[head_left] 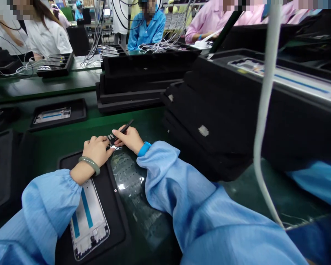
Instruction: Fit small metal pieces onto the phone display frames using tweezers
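Observation:
My right hand (129,139) is closed around a thin black tool (127,126), held slanted with its upper end pointing up and right. Beside it, my left hand (96,151) has its fingers bent together at a small dark piece with pale rectangles (110,137); its grip is partly hidden. Under my left wrist lies a black tray (117,217) holding a silver phone frame (92,224) with blue strips. A clear plastic sheet (132,184) with rows of small marks lies right of the tray.
Black trays are stacked at the right (215,110) and behind (143,75). Another tray (82,110) with a phone frame stands at the back left. A white cable (260,129) hangs down at the right. Several people sit or stand beyond the bench.

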`<state>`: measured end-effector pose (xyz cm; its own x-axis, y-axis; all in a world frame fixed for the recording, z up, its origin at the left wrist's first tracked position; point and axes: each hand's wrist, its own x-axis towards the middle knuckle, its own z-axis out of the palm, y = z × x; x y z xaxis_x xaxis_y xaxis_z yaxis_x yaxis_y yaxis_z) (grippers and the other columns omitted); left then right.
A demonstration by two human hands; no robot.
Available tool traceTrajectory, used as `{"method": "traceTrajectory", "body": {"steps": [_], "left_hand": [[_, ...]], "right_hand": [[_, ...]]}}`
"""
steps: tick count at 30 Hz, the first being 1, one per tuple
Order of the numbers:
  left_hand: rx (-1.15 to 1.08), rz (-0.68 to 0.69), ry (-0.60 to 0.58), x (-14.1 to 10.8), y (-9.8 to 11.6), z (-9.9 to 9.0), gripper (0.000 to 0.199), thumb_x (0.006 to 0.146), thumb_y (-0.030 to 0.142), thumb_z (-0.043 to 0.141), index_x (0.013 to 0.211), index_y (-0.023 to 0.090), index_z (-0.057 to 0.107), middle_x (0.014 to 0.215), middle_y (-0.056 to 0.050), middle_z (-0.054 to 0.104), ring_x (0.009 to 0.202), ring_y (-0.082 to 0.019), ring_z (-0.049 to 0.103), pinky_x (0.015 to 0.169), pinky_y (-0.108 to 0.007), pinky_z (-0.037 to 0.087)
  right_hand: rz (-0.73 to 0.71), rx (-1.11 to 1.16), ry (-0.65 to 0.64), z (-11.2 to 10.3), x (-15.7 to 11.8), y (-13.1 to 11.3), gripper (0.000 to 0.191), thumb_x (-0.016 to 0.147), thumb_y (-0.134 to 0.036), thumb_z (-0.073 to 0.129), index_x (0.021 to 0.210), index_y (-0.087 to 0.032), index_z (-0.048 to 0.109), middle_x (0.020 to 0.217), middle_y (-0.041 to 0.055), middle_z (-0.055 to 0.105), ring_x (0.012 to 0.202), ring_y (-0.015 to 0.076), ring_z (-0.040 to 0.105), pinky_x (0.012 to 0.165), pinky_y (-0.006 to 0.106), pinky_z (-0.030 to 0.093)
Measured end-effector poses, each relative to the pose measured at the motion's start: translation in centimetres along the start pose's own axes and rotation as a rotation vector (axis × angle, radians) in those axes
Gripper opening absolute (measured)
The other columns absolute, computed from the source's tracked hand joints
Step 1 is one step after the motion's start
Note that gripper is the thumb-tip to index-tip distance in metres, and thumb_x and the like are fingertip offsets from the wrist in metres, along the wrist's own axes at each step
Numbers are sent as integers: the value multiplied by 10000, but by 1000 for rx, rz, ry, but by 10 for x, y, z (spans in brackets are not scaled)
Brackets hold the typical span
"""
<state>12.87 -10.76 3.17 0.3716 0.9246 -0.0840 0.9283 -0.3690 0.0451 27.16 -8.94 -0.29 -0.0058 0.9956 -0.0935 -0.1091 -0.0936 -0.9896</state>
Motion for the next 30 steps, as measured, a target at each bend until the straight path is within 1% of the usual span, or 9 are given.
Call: {"method": "traceTrajectory", "body": {"steps": [4,6,8,11,13,16,19,23,30], "left_hand": [[3,-26,16,-1,3,0,308,840,391,456,1071,266,617,1217,-41,566,1093,-289,468,852,-469,378],[0,-48,25,-1,4,1,283,857,359,444,1061,260,614,1184,-43,578,1086,-268,477,865,-467,376],[-6,-60,32,-1,5,2,272,864,347,454,1063,228,594,1160,-52,573,1081,-242,486,888,-466,375],[-15,-64,37,-1,6,3,301,852,376,492,1065,175,563,1146,-68,553,1069,-216,498,916,-464,376],[-25,-62,42,-2,6,3,299,849,378,496,1056,173,567,1130,-68,560,1061,-216,502,912,-463,375],[-44,-50,62,-3,5,4,253,848,352,475,1010,214,613,1083,-60,598,1046,-236,506,886,-455,361],[-62,-41,92,-3,5,6,244,833,336,461,972,247,642,1054,-58,622,1018,-249,517,857,-443,343],[-78,-38,112,-2,4,8,245,827,314,444,938,243,651,1032,-64,633,994,-250,523,838,-445,326],[-102,-9,105,-4,3,8,245,815,331,460,940,243,652,1032,-59,629,1003,-243,522,849,-448,313]], "right_hand": [[-50,47,62,-5,-3,-3,227,737,-313,651,714,-154,490,533,-40,565,493,125,642,461,230,571],[-61,51,63,-4,-4,-4,228,731,-315,653,711,-154,492,530,-45,559,490,122,640,461,229,571],[-75,43,52,-2,-4,-4,226,726,-318,654,709,-155,498,529,-46,560,489,122,639,468,234,573],[-105,1,52,1,-4,-2,225,728,-338,643,720,-163,502,530,-43,571,497,134,644,467,249,574],[-126,-55,53,1,-3,1,230,733,-362,632,733,-169,505,534,-37,583,505,145,649,465,256,573],[-140,-131,44,0,-3,4,230,739,-377,622,749,-176,510,551,-26,602,513,152,655,467,251,569],[-130,-160,40,0,-3,5,226,742,-377,618,747,-183,503,549,-22,605,507,152,654,461,247,565],[-112,-194,23,0,-4,4,210,748,-354,619,742,-184,495,531,-28,596,493,147,646,449,242,558],[-128,-205,18,3,-5,5,218,736,-371,629,747,-193,503,584,-18,614,529,153,655,477,255,565]]}}
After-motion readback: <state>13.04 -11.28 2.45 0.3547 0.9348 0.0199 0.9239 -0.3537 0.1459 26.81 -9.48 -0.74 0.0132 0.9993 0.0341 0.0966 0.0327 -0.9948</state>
